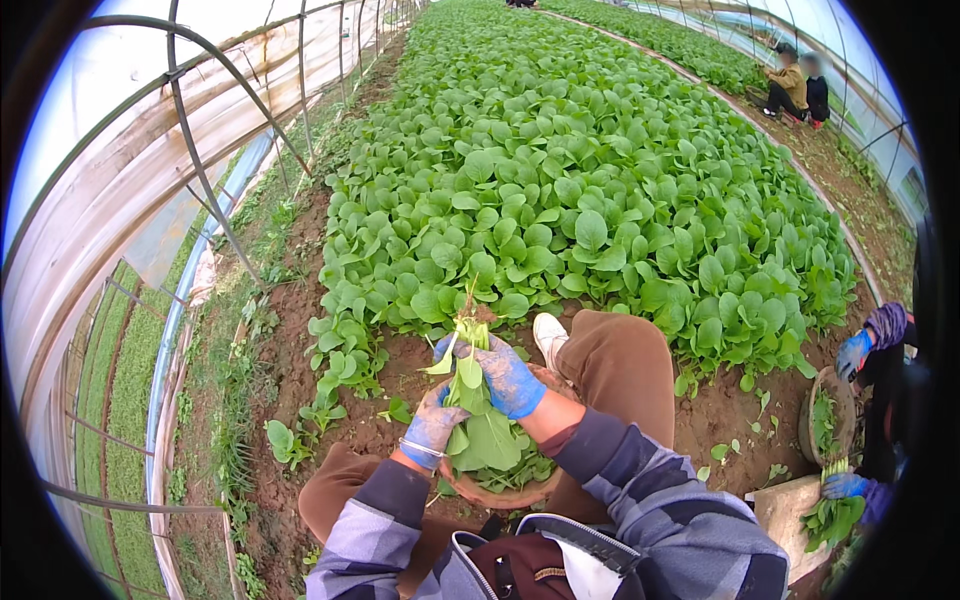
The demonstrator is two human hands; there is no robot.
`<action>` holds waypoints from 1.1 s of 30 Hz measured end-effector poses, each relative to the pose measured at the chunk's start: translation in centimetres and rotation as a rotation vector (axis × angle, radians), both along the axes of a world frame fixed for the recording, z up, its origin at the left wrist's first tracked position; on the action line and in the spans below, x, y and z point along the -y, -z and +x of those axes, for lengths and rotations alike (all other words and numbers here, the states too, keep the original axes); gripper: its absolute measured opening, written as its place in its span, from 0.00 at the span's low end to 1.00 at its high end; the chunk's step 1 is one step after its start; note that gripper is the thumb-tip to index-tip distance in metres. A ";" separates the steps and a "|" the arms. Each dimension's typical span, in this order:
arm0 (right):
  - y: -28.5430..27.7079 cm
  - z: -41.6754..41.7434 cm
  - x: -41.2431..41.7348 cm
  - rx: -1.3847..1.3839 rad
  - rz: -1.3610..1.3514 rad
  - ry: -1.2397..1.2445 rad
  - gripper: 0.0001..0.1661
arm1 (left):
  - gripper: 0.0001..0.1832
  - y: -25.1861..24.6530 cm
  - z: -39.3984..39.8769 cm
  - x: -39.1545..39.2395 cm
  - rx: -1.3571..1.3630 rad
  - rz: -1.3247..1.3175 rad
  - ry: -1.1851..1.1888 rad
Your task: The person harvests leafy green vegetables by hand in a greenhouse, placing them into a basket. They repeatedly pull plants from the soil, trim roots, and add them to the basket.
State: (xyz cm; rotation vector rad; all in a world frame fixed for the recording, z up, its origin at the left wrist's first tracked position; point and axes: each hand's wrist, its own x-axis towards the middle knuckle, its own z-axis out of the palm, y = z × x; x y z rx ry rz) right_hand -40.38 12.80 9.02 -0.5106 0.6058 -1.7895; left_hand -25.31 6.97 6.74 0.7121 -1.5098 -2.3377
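Note:
A bunch of leafy greens (480, 431) is held between my two blue-gloved hands, its pale stems and soil-covered roots pointing up and away from me, its leaves hanging towards me. My right hand (510, 375) closes around the stems just below the roots. Lower on the left, my left hand (435, 427) grips the leafy part, with a pale band around its wrist. Beneath the bunch, between my knees, stands a round basket (502, 497) with loose green leaves in it. Part of the basket is hidden by my hands and forearm.
Dense leafy plants (585, 187) grow ahead. A co-worker's gloved hands (853, 354) are at the right, one holding greens by a pale board (787, 517), near another basket (805, 420). Two people (791, 86) sit farther back. Metal hoops (191, 142) and plastic sheeting line the left.

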 end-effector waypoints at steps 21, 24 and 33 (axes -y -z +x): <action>0.8 -9.5 -1.0 0.221 -0.044 0.439 0.21 | 0.30 2.8 1.7 2.6 0.000 -0.098 -0.023; 2.5 -10.9 -2.5 -0.262 0.269 0.460 0.16 | 0.25 3.2 2.5 4.0 0.042 -0.124 -0.177; -0.5 -3.3 -1.0 -1.876 0.208 0.722 0.49 | 0.22 4.8 3.5 4.5 0.081 -0.381 -0.287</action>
